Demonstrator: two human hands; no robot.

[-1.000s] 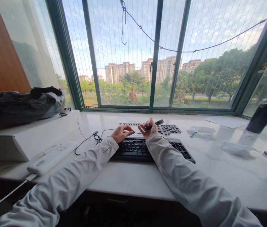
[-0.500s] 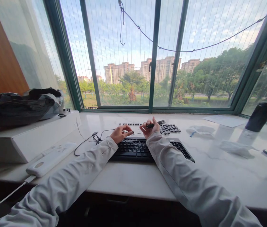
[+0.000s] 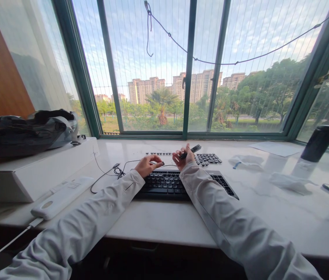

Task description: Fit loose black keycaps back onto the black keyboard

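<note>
My left hand (image 3: 148, 166) hovers over the upper left of the black keyboard (image 3: 164, 186), thumb and forefinger closed on a small black keycap (image 3: 162, 163). Beside it, my right hand (image 3: 184, 158) is wrapped round a black brush (image 3: 194, 150), whose bristly end points up and to the right. The keyboard has keys on its left and middle part, while bare sockets show at its right end. Loose keycaps (image 3: 209, 158) lie in a block behind it, and a row of small keycaps (image 3: 152, 153) stretches to the left. My right forearm covers part of the keyboard.
A tangled black cable (image 3: 120, 170) lies left of the keyboard. Further left are a white power strip (image 3: 62, 196) and a white box (image 3: 33, 171) with a black bag (image 3: 27, 132). Clear plastic bags (image 3: 291, 182), a paper sheet (image 3: 275, 149) and a black cylinder (image 3: 319, 144) stand right.
The brush in my right hand has turned, its bristly end now tipped higher. My left hand keeps its pinch on the keycap, almost still. The view has shifted very slightly.
</note>
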